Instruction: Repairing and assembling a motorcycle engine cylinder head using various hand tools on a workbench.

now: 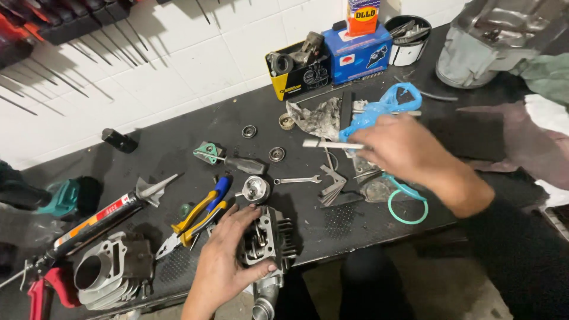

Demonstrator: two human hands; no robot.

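- Holding the cylinder head (268, 237) at the front edge of the bench (474, 130), we close our left hand (228, 252) around its side.
- Our right hand (403, 151) pinches a thin flat strip (329, 144) near the blue bag (385, 106).
- Just behind the head stands a piston (255, 189), with a small spanner (296, 180) beside it.
- Pliers (198, 219) lie to the left, a finned cylinder (109, 272) further left.
- A green gasket ring (409, 204) lies under our right wrist.
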